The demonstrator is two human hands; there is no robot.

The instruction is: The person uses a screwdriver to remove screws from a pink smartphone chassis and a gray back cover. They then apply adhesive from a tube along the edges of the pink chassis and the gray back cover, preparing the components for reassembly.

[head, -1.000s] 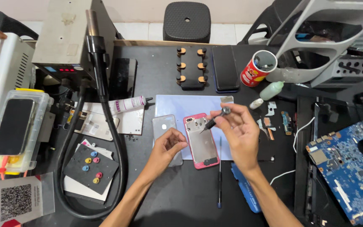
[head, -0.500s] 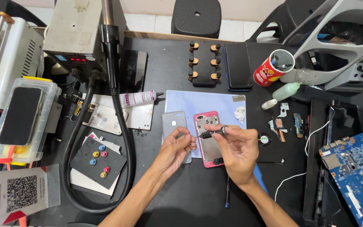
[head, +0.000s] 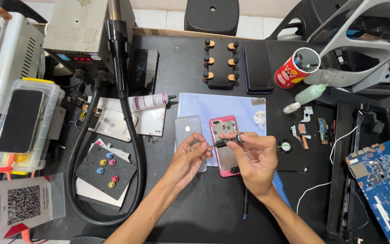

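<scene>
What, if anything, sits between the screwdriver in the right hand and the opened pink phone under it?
Nothing visible does. The right hand holds the small black screwdriver directly above the opened pink phone, and the left hand pinches at its tip. The grey back cover lies just left, beside the phone.

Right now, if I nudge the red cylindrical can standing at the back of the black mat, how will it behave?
The red cylindrical can looks tall for its base and already leans, so it may tip easily. Its open top holds tools, which would probably spill. On its side it would likely roll toward the pale green squeeze bottle.
</scene>
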